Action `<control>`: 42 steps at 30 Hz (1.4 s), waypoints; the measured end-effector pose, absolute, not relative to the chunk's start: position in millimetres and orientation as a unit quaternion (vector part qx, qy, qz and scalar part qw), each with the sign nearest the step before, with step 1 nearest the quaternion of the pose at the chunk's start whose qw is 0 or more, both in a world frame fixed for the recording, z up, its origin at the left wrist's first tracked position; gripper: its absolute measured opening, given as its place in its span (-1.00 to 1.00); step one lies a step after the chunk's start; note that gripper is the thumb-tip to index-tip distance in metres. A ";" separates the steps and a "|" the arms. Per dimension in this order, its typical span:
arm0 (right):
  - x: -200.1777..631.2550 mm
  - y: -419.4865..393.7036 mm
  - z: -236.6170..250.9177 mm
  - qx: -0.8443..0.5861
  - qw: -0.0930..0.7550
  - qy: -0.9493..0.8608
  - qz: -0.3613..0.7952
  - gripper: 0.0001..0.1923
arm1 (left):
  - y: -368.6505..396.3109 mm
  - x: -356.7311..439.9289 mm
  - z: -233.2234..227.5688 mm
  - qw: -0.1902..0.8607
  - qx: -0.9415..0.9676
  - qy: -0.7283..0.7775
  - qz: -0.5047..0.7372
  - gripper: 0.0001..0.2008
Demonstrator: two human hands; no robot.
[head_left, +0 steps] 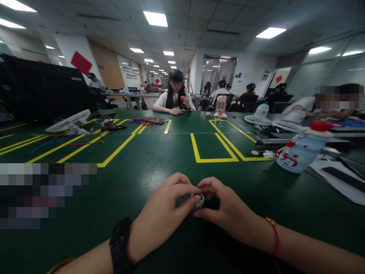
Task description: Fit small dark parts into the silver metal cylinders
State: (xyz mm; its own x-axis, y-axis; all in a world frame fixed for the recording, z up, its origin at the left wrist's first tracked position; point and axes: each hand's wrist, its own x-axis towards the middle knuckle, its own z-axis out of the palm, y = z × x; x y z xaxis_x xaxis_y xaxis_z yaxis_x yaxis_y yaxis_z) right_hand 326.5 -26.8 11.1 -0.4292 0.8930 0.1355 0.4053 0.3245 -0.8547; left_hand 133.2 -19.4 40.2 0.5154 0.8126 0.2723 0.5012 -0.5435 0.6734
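Note:
Above the green tabletop, a small round silvery ring-shaped piece [200,200] sits between my hands; its exact kind is too small to make out. My left hand [168,199] pinches it between thumb and index finger. From the other side, my right hand [228,203] curls its fingers around the far edge of the same piece, its thumb lower and slightly apart. The fingertips of both hands meet at the top of the ring. A black watch [121,243] is on my left wrist, and a red cord bracelet [275,236] circles my right.
Yellow tape lines [216,160] mark the green table [137,182]. To the right stand a blue cup with a red top [302,150] and white fans [259,115]. Wires [148,121] and another fan [68,121] lie at left. A person [174,95] sits opposite.

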 end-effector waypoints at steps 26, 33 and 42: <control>552.7 -31.1 -1.8 -0.752 0.252 -0.608 0.036 -0.45 | 2.9 54.5 3.7 0.281 0.783 0.504 0.233 -0.73; 475.3 -38.2 20.7 -0.618 0.266 -0.718 -0.178 -0.46 | 2.2 55.1 -0.6 0.284 0.783 0.506 0.224 -0.75; 315.2 -26.2 26.7 -0.404 0.142 -0.900 0.082 -0.79 | -5.1 55.6 3.2 0.252 0.783 0.517 0.235 -0.71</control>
